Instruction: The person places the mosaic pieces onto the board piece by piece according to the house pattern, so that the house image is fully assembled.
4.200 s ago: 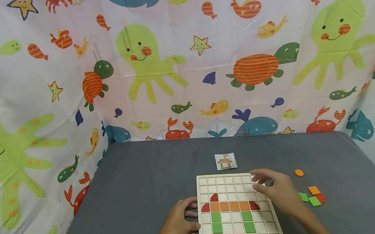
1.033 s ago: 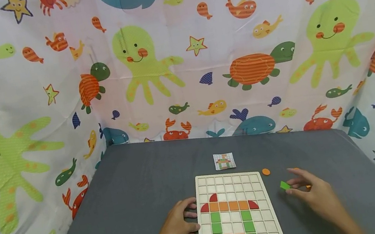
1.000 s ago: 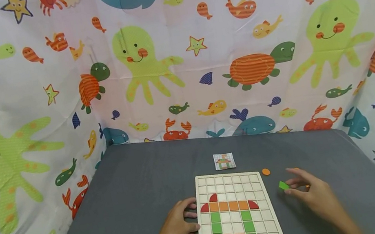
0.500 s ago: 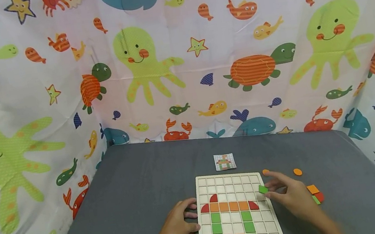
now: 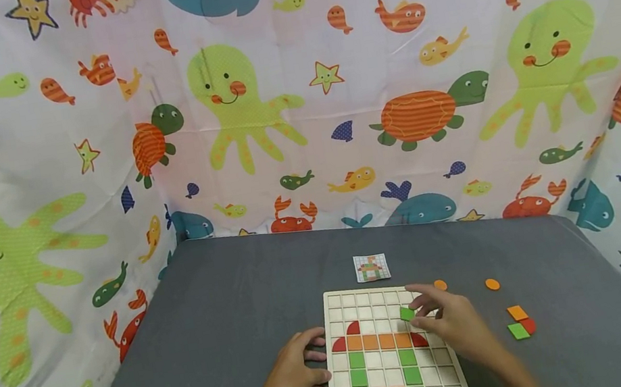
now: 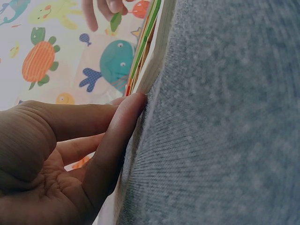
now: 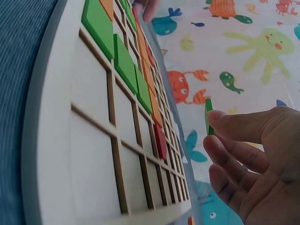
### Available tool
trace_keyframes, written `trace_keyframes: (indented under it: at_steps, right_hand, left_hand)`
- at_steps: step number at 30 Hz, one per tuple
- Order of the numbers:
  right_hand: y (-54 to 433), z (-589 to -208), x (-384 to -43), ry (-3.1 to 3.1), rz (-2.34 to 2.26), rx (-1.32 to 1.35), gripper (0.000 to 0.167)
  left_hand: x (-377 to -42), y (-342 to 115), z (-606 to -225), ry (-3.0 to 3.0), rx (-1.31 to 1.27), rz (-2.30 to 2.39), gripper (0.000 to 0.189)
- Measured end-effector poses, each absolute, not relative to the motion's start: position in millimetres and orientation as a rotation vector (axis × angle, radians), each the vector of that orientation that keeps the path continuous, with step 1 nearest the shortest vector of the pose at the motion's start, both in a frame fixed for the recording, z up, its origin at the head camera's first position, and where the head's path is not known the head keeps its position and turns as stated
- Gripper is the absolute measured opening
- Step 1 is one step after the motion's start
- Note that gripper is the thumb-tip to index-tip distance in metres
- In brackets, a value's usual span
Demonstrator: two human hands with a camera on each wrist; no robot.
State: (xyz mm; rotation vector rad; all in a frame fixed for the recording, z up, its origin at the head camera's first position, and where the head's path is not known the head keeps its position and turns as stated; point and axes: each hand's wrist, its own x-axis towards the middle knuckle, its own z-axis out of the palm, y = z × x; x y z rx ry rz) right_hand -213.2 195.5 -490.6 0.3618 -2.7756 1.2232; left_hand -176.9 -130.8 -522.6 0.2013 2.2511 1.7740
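Observation:
My right hand point(image 5: 452, 322) pinches a green square tile point(image 5: 407, 313) between thumb and fingers, over the upper right of the wooden grid board point(image 5: 391, 366). In the right wrist view the tile point(image 7: 209, 117) stands on edge, raised above the board. My left hand point(image 5: 296, 370) rests at the board's left side; in the left wrist view, thumb and index fingertips point(image 6: 136, 101) touch its edge. Set in the board are an orange row point(image 5: 370, 341), green columns point(image 5: 359, 377), two orange squares at the bottom, and red rounded pieces point(image 5: 338, 344).
A small card point(image 5: 371, 267) printed with a coloured grid pattern lies behind the board. Right of the board are two orange discs point(image 5: 492, 284), an orange square point(image 5: 517, 312), a green tile point(image 5: 518, 330) and a red piece point(image 5: 530, 325). Patterned cloth point(image 5: 286, 122) surrounds the grey table.
My right hand has picked up a green tile from the loose pieces at right and carried it left, over the board. My left hand stays at the board's edge.

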Motion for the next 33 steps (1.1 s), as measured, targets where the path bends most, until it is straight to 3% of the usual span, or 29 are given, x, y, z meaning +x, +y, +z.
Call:
trace_keyframes:
  at_steps: [11, 33]
  right_hand:
    - [167.3, -496.2, -219.9, -2.815, 1.338, 0.333, 0.059]
    - [141.4, -508.3, -229.8, -2.832, 1.373, 0.542, 0.061]
  left_hand:
    - [-176.0, -130.7, -522.1, 2.255, 0.189, 1.773, 0.078]
    - [-176.0, -130.5, -521.0, 2.257, 0.200, 1.774, 0.077]
